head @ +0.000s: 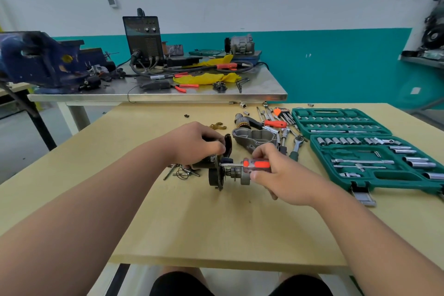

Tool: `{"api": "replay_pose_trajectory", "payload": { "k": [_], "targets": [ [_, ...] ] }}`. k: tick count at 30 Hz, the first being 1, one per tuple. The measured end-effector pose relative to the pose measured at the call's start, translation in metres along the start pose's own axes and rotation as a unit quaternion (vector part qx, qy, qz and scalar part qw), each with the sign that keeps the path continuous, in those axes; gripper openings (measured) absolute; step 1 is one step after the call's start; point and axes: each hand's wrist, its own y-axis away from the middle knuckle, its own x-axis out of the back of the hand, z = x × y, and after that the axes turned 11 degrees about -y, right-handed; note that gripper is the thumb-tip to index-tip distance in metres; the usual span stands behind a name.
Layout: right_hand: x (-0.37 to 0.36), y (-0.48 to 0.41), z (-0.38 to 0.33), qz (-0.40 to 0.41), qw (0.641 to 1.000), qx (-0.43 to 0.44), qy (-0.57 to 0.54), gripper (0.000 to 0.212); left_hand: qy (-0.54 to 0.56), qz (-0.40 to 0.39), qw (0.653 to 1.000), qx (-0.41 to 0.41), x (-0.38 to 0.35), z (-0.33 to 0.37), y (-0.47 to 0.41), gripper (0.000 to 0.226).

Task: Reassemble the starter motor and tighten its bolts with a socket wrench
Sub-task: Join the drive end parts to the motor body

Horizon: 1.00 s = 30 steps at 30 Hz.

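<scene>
1. The motor [217, 175] lies on the surface [192, 223], left of the case [394, 181] and well apart from it. It is partly built, with the pinion end toward the case and the dark body away from it.
2. Key relation: the screwdriver [255, 165] lies level, roughly along the motor's long axis. Its handle is on the case side and its tip is at the motor's plate. We can't tell if the tip sits in a screw because that spot is too small to read.
3. Right grip [281, 175]: clenched round the red-and-clear handle. It is the grip nearer the case, and the work spot lies just past it on the side away from the case.
4. Left grip [199, 144]: fingers curled down over the top of the motor, holding it. It is the grip farther from the case, and the part under the fingers is hidden.
5. The housing [254, 138] is off the motor, lying between motor and case toward the back. The ratchet [296, 145] lies beside it, nearer the case, with nobody touching it.
6. Our call: we're early in the job, at a screw step, with the housing and bolts not yet done. The next turn needs the shaft kept in line while the left grip steadies the motor. The risk is the tip slipping off.
</scene>
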Motion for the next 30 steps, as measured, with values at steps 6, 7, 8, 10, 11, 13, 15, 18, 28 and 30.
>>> {"api": "replay_pose_trajectory", "payload": {
  "k": [6,7,8,10,11,13,15,18,28,30],
  "targets": [
    [-0.004,-0.002,-0.001,0.049,0.997,0.018,-0.052,0.029,-0.007,0.002,1.0,-0.001,-0.002,0.003,-0.003,0.017],
    [-0.006,-0.003,-0.001,0.052,0.997,-0.001,-0.058,0.039,-0.008,0.004,1.0,0.0,-0.002,0.003,-0.004,0.017],
    [-0.007,-0.005,-0.002,0.054,0.997,-0.021,-0.057,0.045,-0.008,0.004,1.0,0.0,-0.002,0.003,-0.004,0.017],
    [-0.006,-0.007,-0.002,0.056,0.998,-0.02,-0.015,0.044,-0.005,0.001,1.0,-0.002,-0.002,0.002,-0.003,0.018],
    [-0.004,-0.007,0.0,0.061,0.997,0.017,0.044,0.037,-0.003,-0.002,1.0,-0.004,-0.001,0.001,-0.002,0.02],
    [0.001,-0.007,0.002,0.064,0.965,0.131,0.218,0.027,0.0,-0.005,1.0,-0.008,0.0,0.002,-0.002,0.02],
    [0.003,-0.009,0.008,0.053,0.912,0.233,0.334,0.036,-0.008,-0.006,1.0,-0.012,-0.001,0.003,-0.002,0.016],
    [0.005,-0.015,0.01,0.038,0.922,0.23,0.308,0.029,-0.015,0.001,1.0,-0.01,-0.003,0.003,-0.003,0.015],
    [0.006,-0.025,-0.013,-0.019,0.99,-0.077,-0.116,0.039,-0.01,0.055,0.998,0.003,-0.009,0.0,-0.001,0.025],
    [0.005,-0.026,-0.016,-0.038,0.995,-0.061,-0.066,0.039,-0.002,0.054,0.999,0.002,-0.008,-0.003,0.003,0.023]
  ]
}}
